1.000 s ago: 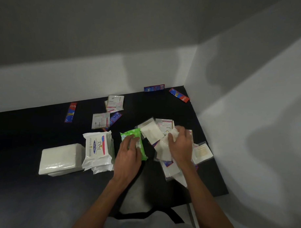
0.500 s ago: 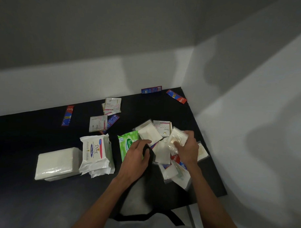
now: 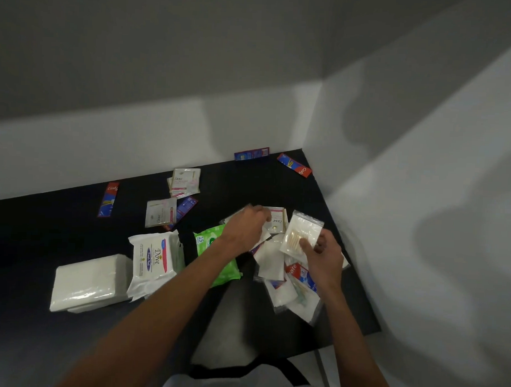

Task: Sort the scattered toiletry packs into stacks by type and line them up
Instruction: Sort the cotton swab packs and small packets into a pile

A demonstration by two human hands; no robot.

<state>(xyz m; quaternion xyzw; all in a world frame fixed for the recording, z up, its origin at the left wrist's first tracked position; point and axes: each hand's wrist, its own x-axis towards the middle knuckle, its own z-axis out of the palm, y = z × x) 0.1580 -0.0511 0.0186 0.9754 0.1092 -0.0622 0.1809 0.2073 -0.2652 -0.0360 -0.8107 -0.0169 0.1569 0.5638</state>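
Right hand (image 3: 323, 258) has a clear zip bag (image 3: 300, 234) pinched, thumb on its front face, fingers behind, and the bag is lifted off the heap and tilted up. Inside it sits a bundle of pale cotton swabs, bunched low in the bag, with the seal strip at the top.

Left hand (image 3: 246, 226) is over the far side of the pile (image 3: 275, 266), fingers curled down next to a Dove sachet (image 3: 277, 221). I cannot tell whether it actually grips anything. In the pile are more clear bags holding flat white pads, overlapping every which way, and a red Colgate pack (image 3: 299, 273) pokes out beneath the right wrist.

The pile lies near the right edge of the black table (image 3: 44, 229), with the wall (image 3: 422, 199) just past it. There is bare tabletop at the far left and along the near edge.

The green wipes pack (image 3: 214, 260) lies flat under the left forearm. Just beside it to the left is the Dove wipes stack (image 3: 153, 259), white with a pink and blue label, then the plain white tissue stack (image 3: 89, 283), touching it. Further back lie two loose clusters of Dove sachets (image 3: 185, 180), and three Colgate sachets (image 3: 108, 199) are scattered toward the wall, well apart
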